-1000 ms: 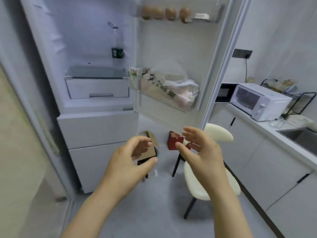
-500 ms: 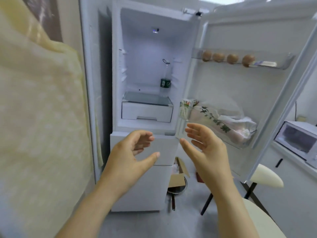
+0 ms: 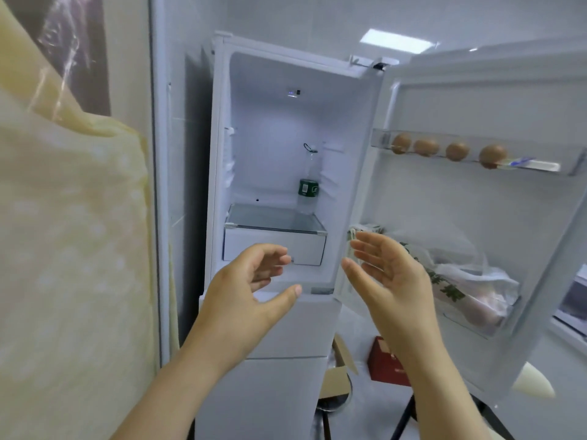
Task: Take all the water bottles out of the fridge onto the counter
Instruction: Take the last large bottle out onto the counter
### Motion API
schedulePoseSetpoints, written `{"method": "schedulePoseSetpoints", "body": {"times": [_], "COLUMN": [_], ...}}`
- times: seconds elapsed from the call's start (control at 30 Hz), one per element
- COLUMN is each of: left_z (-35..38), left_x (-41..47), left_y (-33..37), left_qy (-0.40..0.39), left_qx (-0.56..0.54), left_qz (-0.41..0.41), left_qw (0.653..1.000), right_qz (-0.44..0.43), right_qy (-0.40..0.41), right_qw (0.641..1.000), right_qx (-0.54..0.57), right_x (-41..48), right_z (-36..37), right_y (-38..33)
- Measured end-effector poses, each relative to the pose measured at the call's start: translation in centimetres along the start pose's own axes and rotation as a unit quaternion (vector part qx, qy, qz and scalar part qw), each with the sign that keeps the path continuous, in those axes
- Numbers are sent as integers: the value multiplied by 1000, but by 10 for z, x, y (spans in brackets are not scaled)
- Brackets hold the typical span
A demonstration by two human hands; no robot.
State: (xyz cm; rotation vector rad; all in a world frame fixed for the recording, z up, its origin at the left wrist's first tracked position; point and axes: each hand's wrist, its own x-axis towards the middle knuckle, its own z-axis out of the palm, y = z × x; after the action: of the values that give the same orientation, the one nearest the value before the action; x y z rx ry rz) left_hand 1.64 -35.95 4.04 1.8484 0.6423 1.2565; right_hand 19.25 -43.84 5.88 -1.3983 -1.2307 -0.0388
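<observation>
One clear water bottle (image 3: 308, 182) with a green label stands upright at the back right of the open fridge (image 3: 263, 128), on the glass shelf (image 3: 270, 219) above a white drawer. My left hand (image 3: 247, 290) is raised in front of the drawer, fingers loosely curved, holding nothing. My right hand (image 3: 386, 274) is up beside it, fingers straight, palm facing left, also empty. Both hands are well short of the bottle.
The fridge door (image 3: 476, 217) stands open to the right, with several eggs (image 3: 444, 150) in its top rack and a plastic bag (image 3: 467, 281) in the lower rack. A yellowish curtain (image 3: 70, 249) fills the left. A red box (image 3: 386, 363) and cardboard box (image 3: 340, 373) sit on the floor.
The view has swung up and left, from the floor and counter to the fridge interior, and come closer. Both hands have stayed raised and empty.
</observation>
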Motion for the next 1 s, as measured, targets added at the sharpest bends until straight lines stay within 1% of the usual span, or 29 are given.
{"method": "schedulePoseSetpoints", "body": {"times": [0.23,0.47,0.7,1.0], "left_z": [40,69,73,51], "left_x": [71,145,211,312], "left_y": [-34,-65,-108,-173], "left_qy": [4,23,23,-3], "left_qx": [4,13,7,-17], "left_qz": [2,9,0,10], "left_qw": [1000,1000,1000,1000], "right_qz": [-5,1,12,18], "right_qy": [10,-6,-12,18], "right_qw": [1000,999,999,999], "right_qx": [21,49,50,29], "right_x": [67,140,195,271], "right_z": [9,24,62,131], "right_y": [55,108,150,184]}}
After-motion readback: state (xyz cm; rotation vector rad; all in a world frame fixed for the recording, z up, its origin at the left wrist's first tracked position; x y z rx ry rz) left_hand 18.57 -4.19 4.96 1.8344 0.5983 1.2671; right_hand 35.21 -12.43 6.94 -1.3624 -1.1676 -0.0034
